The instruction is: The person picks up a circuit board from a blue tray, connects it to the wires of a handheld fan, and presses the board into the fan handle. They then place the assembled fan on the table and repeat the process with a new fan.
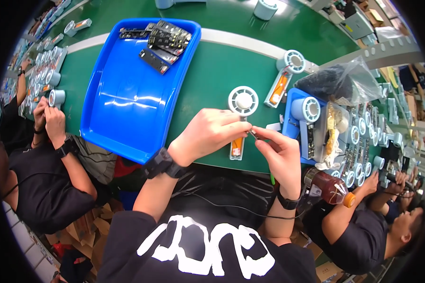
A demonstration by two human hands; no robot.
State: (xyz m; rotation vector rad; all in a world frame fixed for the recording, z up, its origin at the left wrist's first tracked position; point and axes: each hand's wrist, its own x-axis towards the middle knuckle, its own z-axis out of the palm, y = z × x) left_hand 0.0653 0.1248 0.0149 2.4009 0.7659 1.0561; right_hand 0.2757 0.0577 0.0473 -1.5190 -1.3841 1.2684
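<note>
Dark small part (pixel 253 135) sits held between left fingers (pixel 238 128) and right fingers (pixel 272 135).

Holding a small part (pixel 253 135) in left hand (pixel 207 134) and right hand (pixel 283 158), right of the tray (pixel 123 89), near the fan (pixel 244 101).

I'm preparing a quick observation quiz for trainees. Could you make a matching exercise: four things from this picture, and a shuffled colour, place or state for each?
Column one
1. Large tray
2. Bottle cap
3. Heap of dark boards
4. Left hand

Column two
A. Orange
B. At the far end inside the tray
C. Meeting the right hand at a small part
D. Bright blue

Pairs: 1-D, 2-A, 3-B, 4-C
</note>
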